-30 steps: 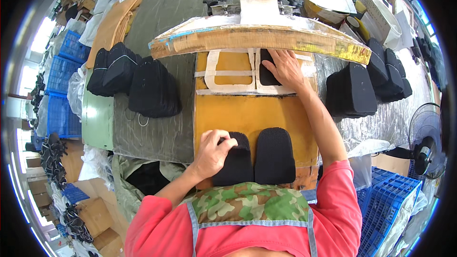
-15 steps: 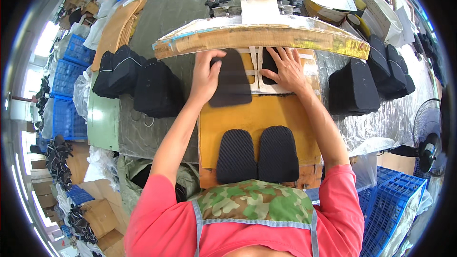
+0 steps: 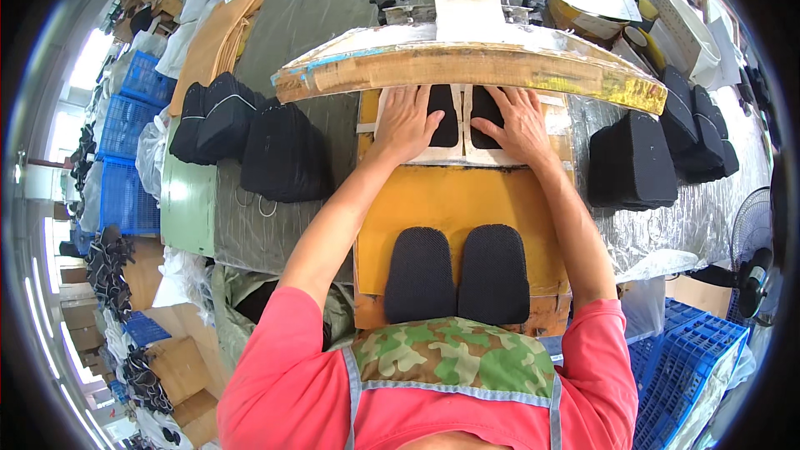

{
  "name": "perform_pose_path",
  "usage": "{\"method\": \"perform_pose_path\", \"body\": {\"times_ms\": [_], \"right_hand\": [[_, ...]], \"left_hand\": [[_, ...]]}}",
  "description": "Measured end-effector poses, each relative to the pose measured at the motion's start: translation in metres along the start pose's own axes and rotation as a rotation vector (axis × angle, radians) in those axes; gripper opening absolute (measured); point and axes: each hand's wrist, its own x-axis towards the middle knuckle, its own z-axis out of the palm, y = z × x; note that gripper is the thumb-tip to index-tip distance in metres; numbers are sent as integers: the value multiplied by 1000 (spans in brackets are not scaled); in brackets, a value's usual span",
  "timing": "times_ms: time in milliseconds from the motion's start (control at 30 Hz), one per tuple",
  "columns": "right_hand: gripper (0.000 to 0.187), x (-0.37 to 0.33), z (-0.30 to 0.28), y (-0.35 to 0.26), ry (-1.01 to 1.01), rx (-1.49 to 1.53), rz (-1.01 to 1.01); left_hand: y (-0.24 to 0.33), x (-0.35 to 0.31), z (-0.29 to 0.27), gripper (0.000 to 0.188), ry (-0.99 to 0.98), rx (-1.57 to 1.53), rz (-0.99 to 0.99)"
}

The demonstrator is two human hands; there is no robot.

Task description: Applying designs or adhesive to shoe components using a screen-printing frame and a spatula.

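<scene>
My left hand (image 3: 406, 127) lies flat, fingers outstretched, over the left side of a black fabric pad (image 3: 447, 120). My right hand (image 3: 520, 127) rests with spread fingers on a matching black pad (image 3: 483, 135). Both pads sit side by side within a pale template (image 3: 433, 158) on a yellow board (image 3: 454, 196); their far ends pass out of sight beneath a raised wooden frame (image 3: 467, 68). Nearer to me, two more black pads (image 3: 421, 275) with rounded far ends lie next to each other on the board's front part.
Stacks of black pads stand left (image 3: 285, 154) and right (image 3: 633, 162) of the board. The wooden frame overhangs my fingertips. Behind right are a papered tub (image 3: 592, 0) and a white basket (image 3: 679, 21). A fan (image 3: 752, 258) and blue crates (image 3: 687, 367) are at the right.
My left hand has set its pad down into the left side of the template and flattened over it. My right hand stays on the right pad. The whole view has shifted slightly.
</scene>
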Motion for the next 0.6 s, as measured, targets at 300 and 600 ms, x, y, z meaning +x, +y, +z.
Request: {"method": "perform_pose_path", "body": {"times_ms": [300,600], "right_hand": [[67,3,1,-1,1,-22,-12],[72,0,3,1,-4,1,0]], "left_hand": [[6,3,9,70,-52,48,-83],[-1,6,-2,69,-149,189,-4]]}}
